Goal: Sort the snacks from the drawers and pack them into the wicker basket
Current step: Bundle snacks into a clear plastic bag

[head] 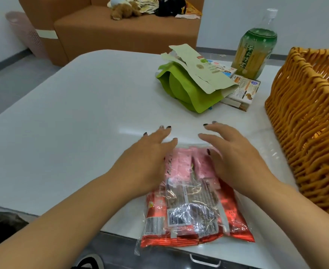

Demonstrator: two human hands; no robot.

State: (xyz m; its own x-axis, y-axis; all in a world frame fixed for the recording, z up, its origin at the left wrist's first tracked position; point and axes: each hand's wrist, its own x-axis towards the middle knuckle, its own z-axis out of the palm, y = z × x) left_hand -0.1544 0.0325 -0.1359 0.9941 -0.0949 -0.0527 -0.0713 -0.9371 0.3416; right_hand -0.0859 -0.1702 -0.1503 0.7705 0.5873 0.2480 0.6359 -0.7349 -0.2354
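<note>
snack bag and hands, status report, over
Left hand and right hand open, resting on the snack bag. Bag flat at table edge. Wicker basket right, path clear.

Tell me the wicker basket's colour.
Orange-yellow wicker basket, clearest in the head view.

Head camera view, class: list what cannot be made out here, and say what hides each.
- Orange wicker basket: its inside and right part, cut off by the frame edge.
- Flat snack boxes: mostly covered by the green pouch.
- Clear bag of red and pink snacks: top end under left hand and right hand.
</note>
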